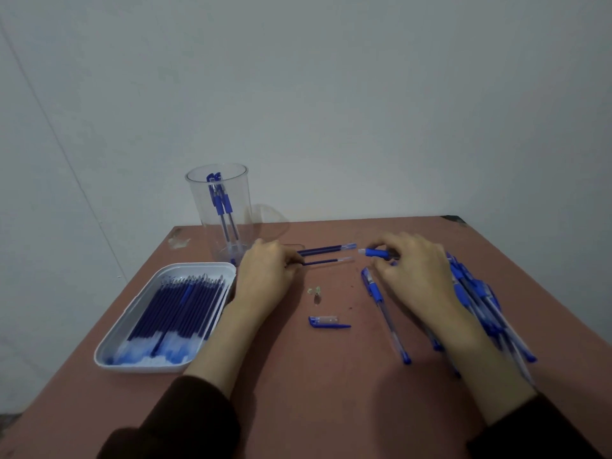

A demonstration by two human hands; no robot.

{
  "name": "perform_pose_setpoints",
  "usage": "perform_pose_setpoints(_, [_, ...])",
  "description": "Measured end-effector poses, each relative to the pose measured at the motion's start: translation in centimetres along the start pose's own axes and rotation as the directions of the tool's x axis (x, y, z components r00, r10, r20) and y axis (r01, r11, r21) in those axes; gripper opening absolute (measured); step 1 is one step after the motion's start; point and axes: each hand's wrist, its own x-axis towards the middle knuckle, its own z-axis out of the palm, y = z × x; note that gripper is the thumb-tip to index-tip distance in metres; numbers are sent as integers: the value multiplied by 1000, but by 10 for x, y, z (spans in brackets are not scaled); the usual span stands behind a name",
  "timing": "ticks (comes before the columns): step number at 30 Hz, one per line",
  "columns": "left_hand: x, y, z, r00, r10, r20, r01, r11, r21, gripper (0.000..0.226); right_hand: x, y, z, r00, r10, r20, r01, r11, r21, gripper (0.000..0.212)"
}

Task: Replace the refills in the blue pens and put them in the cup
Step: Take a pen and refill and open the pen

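Observation:
My left hand (265, 279) pinches the end of a thin blue refill (328, 261) that points right, just above the table. A second refill (326, 249) lies behind it. My right hand (414, 276) grips a blue pen barrel (376, 252) with its open front end facing the refill tip. The clear cup (220, 210) stands at the back left with two or three blue pens upright inside. A white tray (132, 332) of several blue refills sits at the left. A pile of blue pens (480, 303) lies under and right of my right wrist.
A single blue pen (384, 313) lies just left of my right hand. A blue pen cap (326, 321) and a small pale part (314, 290) rest mid-table. The brown table (331, 392) ends at a grey wall behind.

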Motion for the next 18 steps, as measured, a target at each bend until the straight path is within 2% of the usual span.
perform_pose_setpoints(5, [19, 9, 18, 997, -28, 77, 22, 997, 73, 26, 0, 2, 1, 1000, -12, -8, 12, 1000, 10, 21])
perform_pose_setpoints(15, [28, 5, 19, 999, -34, 12, 33, 993, 114, 26, -1, -2, 3, 999, -32, 6, 32, 999, 44, 19])
perform_pose_setpoints(18, [23, 0, 12, 998, -50, -27, 52, 997, 52, 23, -4, -6, 4, 999, -51, 16, 48, 993, 108, 16])
